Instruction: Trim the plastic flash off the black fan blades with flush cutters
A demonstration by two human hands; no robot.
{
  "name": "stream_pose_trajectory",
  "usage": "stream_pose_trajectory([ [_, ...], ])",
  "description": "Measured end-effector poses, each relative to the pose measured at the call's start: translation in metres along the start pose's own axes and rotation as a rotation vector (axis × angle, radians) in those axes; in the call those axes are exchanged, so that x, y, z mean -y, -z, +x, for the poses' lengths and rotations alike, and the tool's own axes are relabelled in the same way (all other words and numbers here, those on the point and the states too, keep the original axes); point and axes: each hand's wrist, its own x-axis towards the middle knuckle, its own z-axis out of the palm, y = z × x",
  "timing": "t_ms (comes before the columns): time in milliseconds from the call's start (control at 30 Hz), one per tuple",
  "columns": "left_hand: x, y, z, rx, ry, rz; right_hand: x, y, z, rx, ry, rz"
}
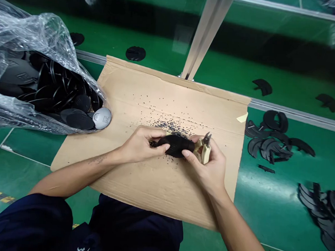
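Between both hands, above the cardboard, is a black plastic disc [175, 145], seen as an oval. My left hand [140, 144] is closed on its left edge, the thumb lying on top. The thumb of my right hand [210, 164] presses the disc's right side. That hand also holds a pair of nippers [205, 148] with cream handles, their metal jaws pointing up and away from the disc. Tiny black plastic trimmings [171, 125] lie scattered under and behind the disc. My right fingers are partly hidden behind the nippers and the disc.
A clear plastic bag [49, 23] full of black discs lies open at the left, with a grey disc [102, 118] at its mouth. The cardboard sheet [135, 180] lies before me. Curved black pieces [271, 145] are piled at the right. A metal post [205, 33] rises behind the cardboard.
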Motion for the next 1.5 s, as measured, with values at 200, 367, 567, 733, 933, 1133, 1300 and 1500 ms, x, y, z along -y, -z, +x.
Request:
stream_pose_trajectory([
  [200,0.004,-0.002,-0.006,0.014,-0.378,0.348,0.001,0.006,0.002,0.065,0.331,-0.233],
  [367,0.004,-0.004,-0.006,-0.029,-0.385,0.306,-0.005,0.001,-0.001,0.066,0.431,-0.226],
  [567,0.002,-0.003,-0.003,-0.046,-0.414,0.095,-0.009,-0.005,-0.005,0.078,0.436,-0.124],
  [733,0.000,-0.001,-0.003,0.002,-0.467,0.118,-0.008,-0.006,-0.007,0.109,0.430,-0.120],
  [933,-0.001,0.002,-0.003,0.016,-0.522,0.140,-0.007,-0.008,-0.008,0.113,0.475,-0.120],
  [1133,0.000,0.000,-0.007,-0.028,-0.485,0.108,-0.008,-0.010,-0.008,0.114,0.422,-0.133],
  [1300,0.002,-0.001,-0.007,-0.021,-0.505,0.119,-0.008,-0.010,-0.008,0.112,0.423,-0.115],
  [1500,0.001,-0.002,-0.007,-0.032,-0.469,0.118,-0.007,-0.009,-0.007,0.146,0.397,-0.106],
])
